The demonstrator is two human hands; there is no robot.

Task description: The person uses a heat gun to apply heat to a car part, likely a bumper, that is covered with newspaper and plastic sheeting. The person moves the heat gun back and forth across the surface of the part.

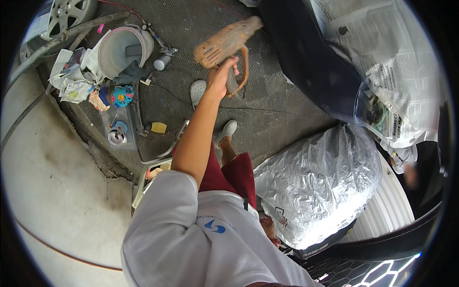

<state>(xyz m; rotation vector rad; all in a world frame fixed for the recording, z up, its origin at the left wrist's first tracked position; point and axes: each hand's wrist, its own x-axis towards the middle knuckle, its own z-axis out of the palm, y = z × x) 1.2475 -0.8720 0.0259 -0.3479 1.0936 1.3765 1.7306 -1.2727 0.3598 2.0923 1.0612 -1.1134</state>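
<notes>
My left hand is closed round the grip of a dusty orange heat gun with a looped handle guard. Its nozzle points up and right, close to a dark glossy curved panel that looks like car bodywork. My left arm is stretched out over the floor. My right hand shows only partly beside my shirt, next to a silver plastic sheet over a rounded form. Its fingers are mostly hidden, so I cannot tell what it holds.
Newspaper masks the area at right. At upper left are a bucket, a spray gun, crumpled paper, an open can, a yellow pad and a wheel. A pale, damaged panel borders the left.
</notes>
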